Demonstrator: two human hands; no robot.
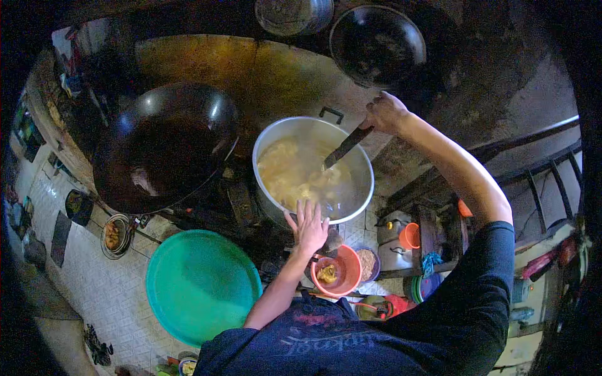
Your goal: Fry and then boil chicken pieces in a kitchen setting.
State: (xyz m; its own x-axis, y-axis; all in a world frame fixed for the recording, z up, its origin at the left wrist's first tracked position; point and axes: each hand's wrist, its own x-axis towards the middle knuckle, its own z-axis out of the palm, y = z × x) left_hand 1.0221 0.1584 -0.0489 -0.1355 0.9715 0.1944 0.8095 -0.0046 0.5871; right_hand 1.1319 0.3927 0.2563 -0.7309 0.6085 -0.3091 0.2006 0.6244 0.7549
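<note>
A large metal pot (366,197) stands before me, holding steaming, cloudy yellowish liquid with pale pieces (301,174) in it. My right hand (388,113), beyond the pot's far right side, grips a dark, flat-handled stirring tool (349,146). The tool slants down into the liquid, which hides its lower end. Over the pot's near rim lies my left hand (311,231), palm down with its fingers spread. Whether it touches the rim is unclear. A dark loop handle (332,115) sticks out on the pot's far side.
Left of the pot sits a big dark wok (164,150). A round green tub (202,286) is below it. Near my body are an orange bucket (345,268) with something yellow inside and a purple-rimmed bowl (368,264). Another dark pan (377,46) stands at the back.
</note>
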